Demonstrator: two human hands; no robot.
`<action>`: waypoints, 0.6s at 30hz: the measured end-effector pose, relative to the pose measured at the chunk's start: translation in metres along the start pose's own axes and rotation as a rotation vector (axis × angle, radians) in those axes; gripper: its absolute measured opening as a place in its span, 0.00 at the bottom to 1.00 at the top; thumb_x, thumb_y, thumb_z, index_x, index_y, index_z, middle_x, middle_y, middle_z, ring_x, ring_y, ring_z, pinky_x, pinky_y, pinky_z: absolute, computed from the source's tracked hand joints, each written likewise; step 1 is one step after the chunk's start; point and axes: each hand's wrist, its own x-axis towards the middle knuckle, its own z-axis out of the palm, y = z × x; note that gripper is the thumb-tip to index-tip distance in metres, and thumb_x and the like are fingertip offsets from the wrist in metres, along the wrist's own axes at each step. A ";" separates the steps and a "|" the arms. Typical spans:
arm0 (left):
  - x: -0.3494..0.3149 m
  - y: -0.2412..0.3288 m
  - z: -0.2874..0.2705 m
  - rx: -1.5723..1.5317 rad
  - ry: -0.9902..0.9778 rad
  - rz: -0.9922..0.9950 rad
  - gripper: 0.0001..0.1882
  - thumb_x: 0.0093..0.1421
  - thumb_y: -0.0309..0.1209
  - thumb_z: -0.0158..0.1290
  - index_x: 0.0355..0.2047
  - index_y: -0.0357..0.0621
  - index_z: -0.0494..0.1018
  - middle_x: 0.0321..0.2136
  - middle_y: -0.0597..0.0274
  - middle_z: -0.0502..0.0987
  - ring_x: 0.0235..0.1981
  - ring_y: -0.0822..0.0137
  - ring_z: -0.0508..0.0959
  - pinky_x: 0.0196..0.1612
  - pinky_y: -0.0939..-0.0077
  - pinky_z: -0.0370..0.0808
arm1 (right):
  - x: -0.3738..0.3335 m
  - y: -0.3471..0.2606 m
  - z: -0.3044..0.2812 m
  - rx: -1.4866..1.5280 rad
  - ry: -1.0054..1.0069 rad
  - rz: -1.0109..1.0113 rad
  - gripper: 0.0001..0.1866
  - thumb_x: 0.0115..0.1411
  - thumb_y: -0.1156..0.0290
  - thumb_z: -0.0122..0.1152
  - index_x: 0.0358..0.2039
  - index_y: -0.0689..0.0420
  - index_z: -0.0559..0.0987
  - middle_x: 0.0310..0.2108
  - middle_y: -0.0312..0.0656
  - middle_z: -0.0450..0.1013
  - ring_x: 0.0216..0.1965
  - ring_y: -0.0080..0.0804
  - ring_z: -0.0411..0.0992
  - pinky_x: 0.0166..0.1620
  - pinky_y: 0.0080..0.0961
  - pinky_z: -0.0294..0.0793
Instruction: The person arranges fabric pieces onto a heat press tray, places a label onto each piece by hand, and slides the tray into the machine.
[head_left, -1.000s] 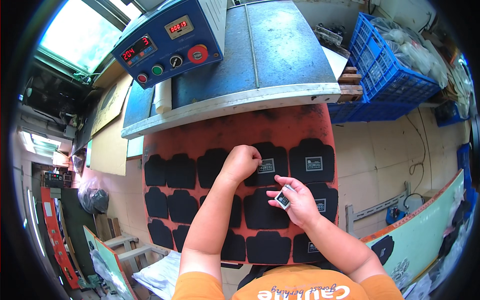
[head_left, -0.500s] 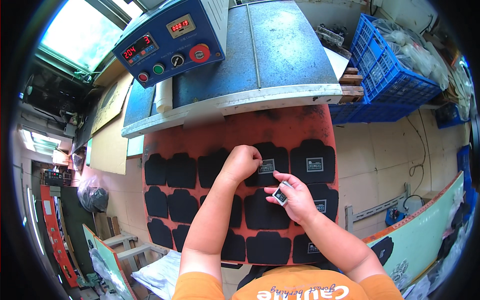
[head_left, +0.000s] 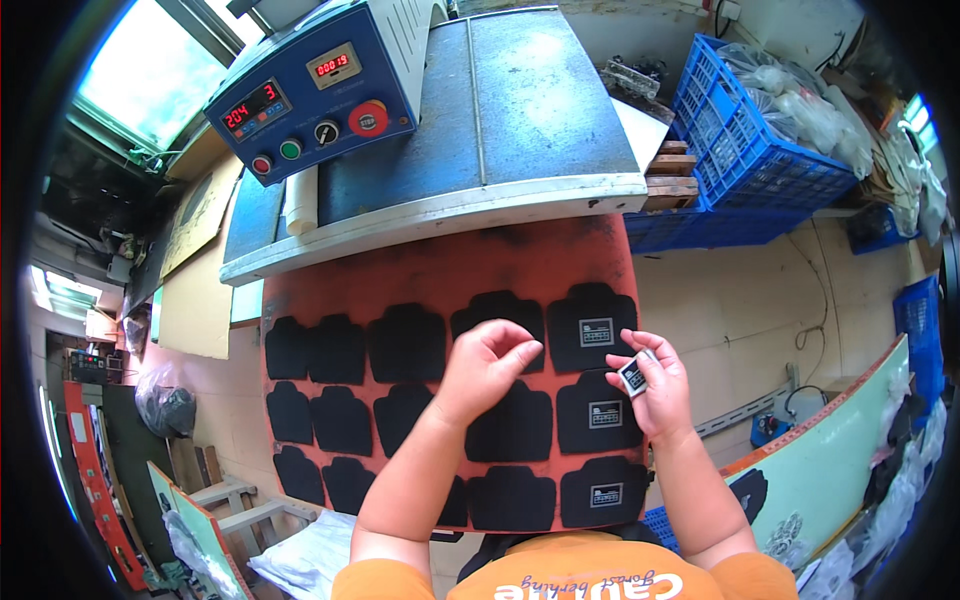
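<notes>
Head view, looking down over the person's orange shirt. The left hand (head_left: 487,362) is raised above the red-orange sheet (head_left: 450,280) that carries rows of flat black shaped pieces; the forearm rises from the lower edge and bends at the wrist, with the fingers (head_left: 520,352) curled inward and the thumb and fingertips drawn together in a pinch. Whether anything lies between them cannot be told. This hand hovers over a plain black piece (head_left: 510,425) in the middle row, close to the upper row. The right hand (head_left: 655,385) is held to the right, palm turned partly upward, its forearm also entering from below; its fingers are closed on a small stack of white rectangular labels with dark print (head_left: 633,375), gripped between thumb and forefinger, at the sheet's right edge. Three black pieces in the rightmost column already bear a white label: the upper (head_left: 596,330), the middle (head_left: 604,413) and the lower (head_left: 606,494). The sheet lies in front of the grey slab of a press, whose blue control box (head_left: 320,90) shows red digit displays and round buttons. A blue plastic crate (head_left: 745,130) stands at upper right.
</notes>
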 end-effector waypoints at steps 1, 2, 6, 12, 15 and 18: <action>-0.004 0.000 0.010 -0.257 -0.084 -0.126 0.07 0.60 0.29 0.53 0.29 0.38 0.73 0.25 0.66 0.75 0.27 0.77 0.74 0.34 0.82 0.72 | 0.003 -0.004 -0.006 -0.022 0.009 0.020 0.12 0.64 0.77 0.40 0.47 0.62 0.67 0.52 0.46 0.64 0.40 0.37 0.74 0.38 0.29 0.80; -0.008 -0.001 0.019 -0.424 -0.069 -0.187 0.11 0.62 0.33 0.51 0.27 0.39 0.72 0.23 0.65 0.74 0.25 0.74 0.74 0.39 0.78 0.73 | 0.004 -0.006 -0.008 -0.025 0.009 0.014 0.12 0.64 0.77 0.40 0.47 0.62 0.67 0.52 0.46 0.64 0.40 0.37 0.74 0.38 0.29 0.80; 0.000 -0.026 0.042 -0.970 -0.027 -0.159 0.23 0.65 0.48 0.41 0.23 0.44 0.71 0.20 0.65 0.71 0.22 0.72 0.70 0.46 0.65 0.68 | 0.011 -0.010 -0.011 -0.027 -0.030 0.122 0.13 0.65 0.75 0.41 0.50 0.61 0.65 0.53 0.48 0.62 0.40 0.38 0.74 0.37 0.32 0.79; 0.007 -0.035 0.051 -1.102 0.019 -0.201 0.31 0.65 0.56 0.32 0.19 0.47 0.69 0.16 0.65 0.68 0.21 0.68 0.66 0.55 0.50 0.59 | 0.017 -0.013 -0.017 -0.012 -0.071 0.186 0.15 0.64 0.76 0.41 0.52 0.60 0.63 0.53 0.51 0.61 0.40 0.40 0.74 0.37 0.34 0.80; 0.007 -0.035 0.051 -1.117 0.020 -0.212 0.31 0.64 0.57 0.32 0.18 0.47 0.69 0.16 0.65 0.68 0.20 0.68 0.66 0.55 0.51 0.59 | 0.018 -0.012 -0.018 0.008 -0.083 0.190 0.16 0.64 0.77 0.41 0.52 0.60 0.63 0.53 0.51 0.61 0.40 0.40 0.74 0.37 0.34 0.80; 0.007 -0.038 0.052 -1.117 0.017 -0.211 0.31 0.64 0.57 0.32 0.18 0.47 0.69 0.16 0.65 0.67 0.20 0.68 0.66 0.55 0.52 0.59 | 0.018 -0.011 -0.018 0.019 -0.095 0.191 0.16 0.63 0.78 0.41 0.52 0.60 0.63 0.53 0.51 0.61 0.39 0.40 0.74 0.37 0.35 0.80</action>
